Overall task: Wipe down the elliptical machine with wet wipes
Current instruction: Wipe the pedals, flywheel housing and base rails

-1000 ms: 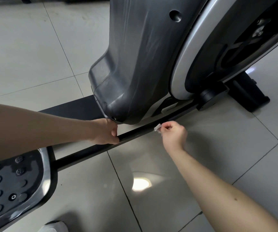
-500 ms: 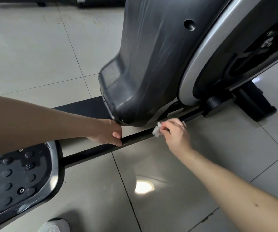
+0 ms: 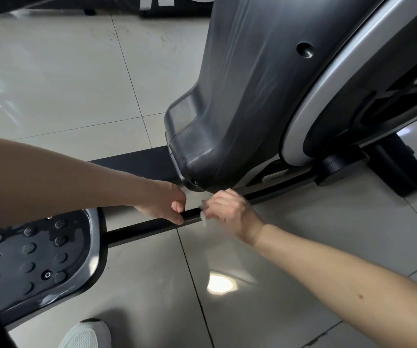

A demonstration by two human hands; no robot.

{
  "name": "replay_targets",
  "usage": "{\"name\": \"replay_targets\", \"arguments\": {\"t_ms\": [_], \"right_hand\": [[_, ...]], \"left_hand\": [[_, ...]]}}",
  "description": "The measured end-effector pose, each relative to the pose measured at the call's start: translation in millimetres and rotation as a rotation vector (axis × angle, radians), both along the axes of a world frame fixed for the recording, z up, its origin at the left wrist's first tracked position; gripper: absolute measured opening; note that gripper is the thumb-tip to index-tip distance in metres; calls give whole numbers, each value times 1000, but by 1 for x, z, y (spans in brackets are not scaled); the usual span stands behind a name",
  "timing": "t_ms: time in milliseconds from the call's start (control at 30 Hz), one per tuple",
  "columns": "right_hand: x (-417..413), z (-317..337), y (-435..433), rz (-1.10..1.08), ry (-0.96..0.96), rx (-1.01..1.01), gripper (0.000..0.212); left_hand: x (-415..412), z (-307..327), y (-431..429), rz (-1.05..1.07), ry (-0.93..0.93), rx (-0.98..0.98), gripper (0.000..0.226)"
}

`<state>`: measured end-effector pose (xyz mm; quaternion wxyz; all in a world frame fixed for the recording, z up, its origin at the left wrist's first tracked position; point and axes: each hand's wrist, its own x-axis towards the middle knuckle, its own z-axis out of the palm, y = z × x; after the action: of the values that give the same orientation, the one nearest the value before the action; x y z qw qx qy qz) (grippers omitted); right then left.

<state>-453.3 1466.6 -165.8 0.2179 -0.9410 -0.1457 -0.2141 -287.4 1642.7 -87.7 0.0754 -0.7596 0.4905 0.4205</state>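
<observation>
Pinch of my right grip [image 3: 230,212] holds the wet wipe [image 3: 203,218] on the black rail [image 3: 147,226] of the elliptical machine [image 3: 315,116]; my left grip [image 3: 163,205] curls round it just left. Pedal [image 3: 39,259] looks damp, grey housing [image 3: 240,109] streaked; more rail remains, I judge.

A: Any room along that black rail [image 3: 142,228]?
B: Not much. The left hand [image 3: 163,203] grips it just beside the right hand [image 3: 230,209] pinching a wet wipe [image 3: 203,218], and the grey housing [image 3: 240,109] hangs low over both.
A: Either end?
B: Foot pedal [image 3: 39,259] closes off the left, the hub [image 3: 340,164] the right. The near side is open tiled floor [image 3: 315,222], a white shoe [image 3: 86,335] near the pedal.
</observation>
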Motion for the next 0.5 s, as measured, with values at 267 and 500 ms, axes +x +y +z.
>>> {"name": "replay_targets", "arguments": {"t_ms": [267,500], "right_hand": [[-24,-3,-54,-161,-30,-33,14],[4,0,13,63,-15,22,17]], "left_hand": [[-6,3,2,-12,-38,3,32],[-5,6,0,-27,-54,29,37]]}}
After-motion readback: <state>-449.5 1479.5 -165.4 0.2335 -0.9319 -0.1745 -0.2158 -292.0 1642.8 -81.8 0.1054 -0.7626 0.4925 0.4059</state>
